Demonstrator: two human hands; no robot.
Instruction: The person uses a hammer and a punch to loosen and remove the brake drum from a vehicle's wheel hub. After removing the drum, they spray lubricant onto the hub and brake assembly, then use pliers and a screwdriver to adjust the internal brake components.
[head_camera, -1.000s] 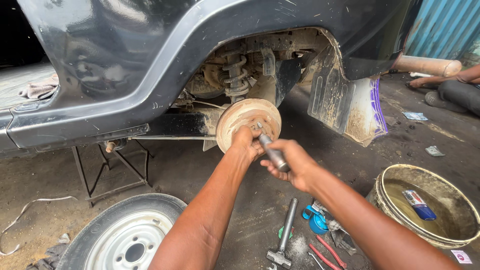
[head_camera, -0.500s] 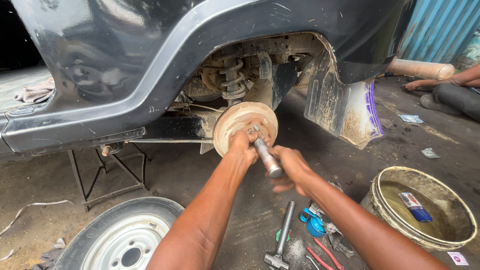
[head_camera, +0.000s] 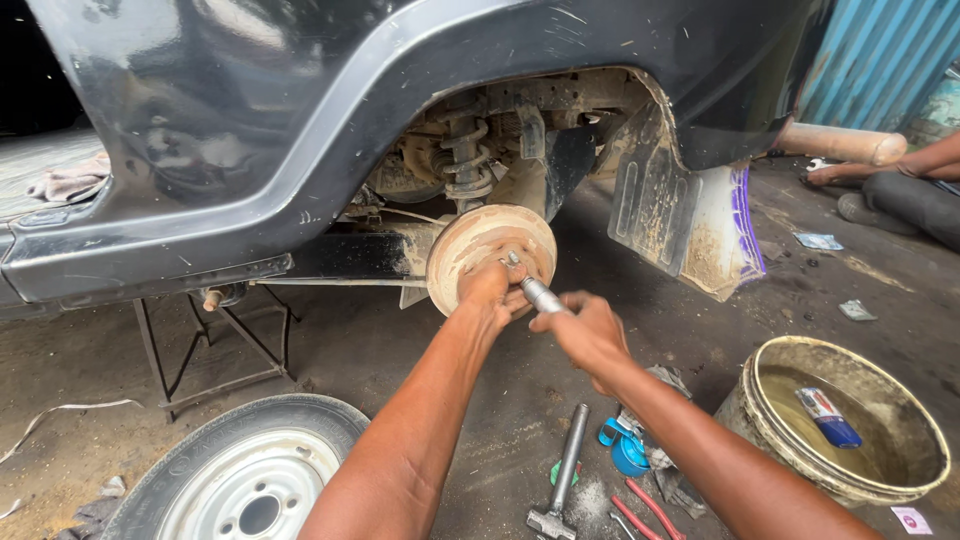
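Here, working at the rusty brake drum (head_camera: 488, 258) under the black car's wheel arch (head_camera: 560, 90). Left hand (head_camera: 487, 290) pressed flat on the drum face, fingers curled at its hub, gripping nothing separate. Right hand (head_camera: 583, 328) wrapped closed round a metal socket tool (head_camera: 540, 294), tip set against the hub. Probably loosening or tightening there; next calls for steady turning with the drum braced. Below the right hand, a hammer (head_camera: 562, 478) on the floor; right of it, a bucket (head_camera: 905, 478) holding a blue-and-white packet (head_camera: 826, 416). Small pink-edged label (head_camera: 910, 519) beside it.
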